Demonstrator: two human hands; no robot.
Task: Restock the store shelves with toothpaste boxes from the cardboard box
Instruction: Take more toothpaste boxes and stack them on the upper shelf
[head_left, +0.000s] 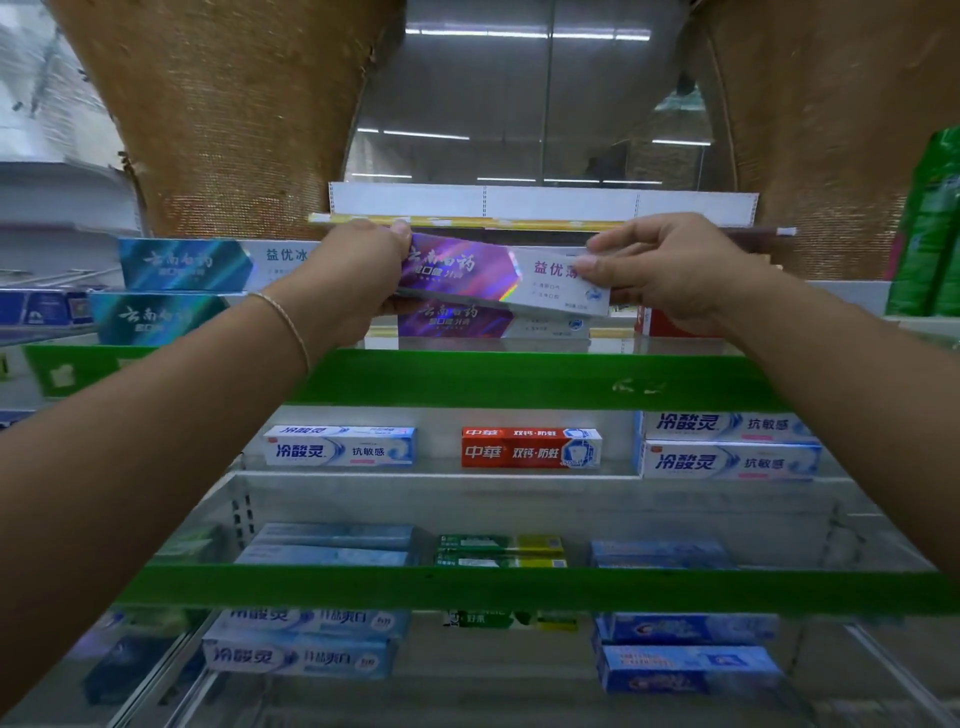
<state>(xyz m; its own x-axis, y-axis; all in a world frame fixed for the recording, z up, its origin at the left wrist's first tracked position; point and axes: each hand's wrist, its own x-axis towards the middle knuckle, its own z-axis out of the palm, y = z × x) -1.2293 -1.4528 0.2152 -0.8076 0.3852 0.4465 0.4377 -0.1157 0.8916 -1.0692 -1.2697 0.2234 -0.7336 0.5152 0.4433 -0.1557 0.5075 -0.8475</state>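
Stocking is under way. The upper shelf with the green front strip already carries one flat purple-and-white toothpaste carton at centre, and two teal-and-white toothpaste cartons stacked to the left. A second purple holographic toothpaste box with a white end is held just above the shelved purple one, tilted slightly down to the right and not yet set down. Judged from this, the purple stack is only started and space remains to the right, where a red carton sits partly hidden behind the right hand.

The source cardboard box is not identifiable in view (the brown woven surfaces at upper left and right are something else), so the stock remaining cannot be assessed. The lower shelves hold blue-and-white cartons and a red-and-white carton, with gaps between them.

Hand pose: both arms reach forward and up. The left hand, a thin bracelet at its wrist, grips the box's left end, thumb on top and fingers wrapped beneath. The right hand pinches the white right end between thumb and curled fingers.
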